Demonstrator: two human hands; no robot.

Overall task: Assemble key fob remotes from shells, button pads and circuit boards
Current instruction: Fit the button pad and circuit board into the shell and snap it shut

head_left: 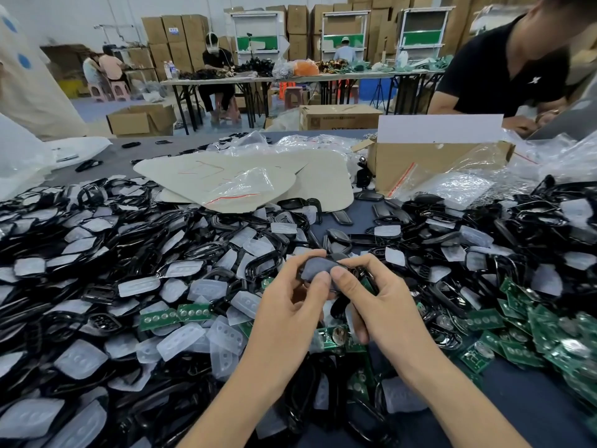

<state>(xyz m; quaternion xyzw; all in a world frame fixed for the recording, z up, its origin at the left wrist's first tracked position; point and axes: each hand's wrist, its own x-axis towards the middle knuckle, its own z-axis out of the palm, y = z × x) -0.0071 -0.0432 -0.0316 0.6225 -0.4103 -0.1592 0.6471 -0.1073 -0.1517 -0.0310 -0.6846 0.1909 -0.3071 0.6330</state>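
Note:
Both my hands hold one dark grey key fob shell (318, 266) above the middle of the table. My left hand (290, 305) grips its left end with thumb and fingers, and my right hand (371, 295) pinches its right end, the two thumbs pressing side by side on its near face. Black shells (200, 253) and translucent white button pads (181, 341) lie heaped to the left and in front. Green circuit boards (533, 337) pile up at the right; a few more circuit boards (176, 315) lie at the left and under my hands.
Flat cardboard sheets (245, 179) with a plastic bag lie behind the heap. An open cardboard box (436, 156) and clear bags stand at the back right. A person in a black shirt (504, 66) works at the far right corner. Other workers sit at distant tables.

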